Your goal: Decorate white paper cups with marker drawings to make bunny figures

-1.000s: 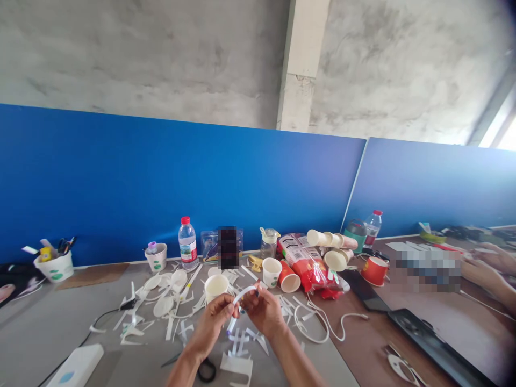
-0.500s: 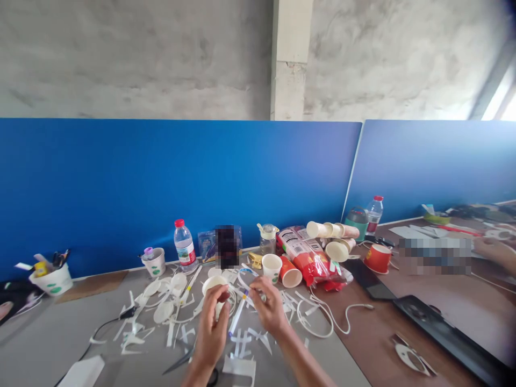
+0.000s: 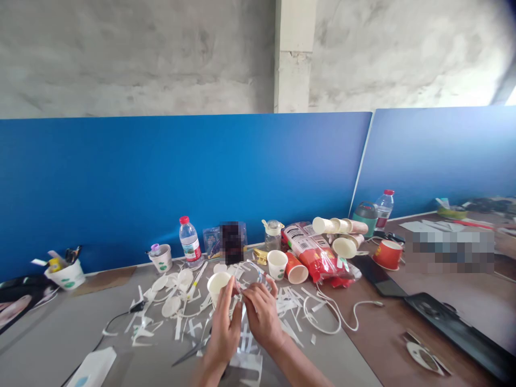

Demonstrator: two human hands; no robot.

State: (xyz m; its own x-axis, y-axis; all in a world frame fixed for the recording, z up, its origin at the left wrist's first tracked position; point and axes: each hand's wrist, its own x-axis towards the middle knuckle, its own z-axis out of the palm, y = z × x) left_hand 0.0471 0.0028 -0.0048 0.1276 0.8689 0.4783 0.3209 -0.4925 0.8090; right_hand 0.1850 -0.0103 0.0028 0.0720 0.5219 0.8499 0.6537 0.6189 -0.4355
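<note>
My left hand (image 3: 226, 325) is raised over the middle of the desk, its fingers close together and partly curled. Against it, my right hand (image 3: 263, 314) has bent fingers meeting the left fingertips. Something small and pale shows between the fingertips, too hidden to name. Just behind the left hand stands a white paper cup (image 3: 216, 280). White paper scraps (image 3: 288, 301) lie around both hands. Partly under the left forearm are dark scissors (image 3: 189, 353). A cut sheet of white paper (image 3: 252, 365) lies below the wrists.
Behind stand a water bottle (image 3: 190, 244), a printed paper cup (image 3: 277, 264), a tipped red cup (image 3: 297, 273) and a red plastic package (image 3: 318, 252). A white cable (image 3: 322, 328) loops at right, near a black case (image 3: 455, 333). A blue partition (image 3: 181, 166) closes off the back.
My two hands have come together, the right moving left to meet the left. The view has shifted slightly, so things appear a little further right.
</note>
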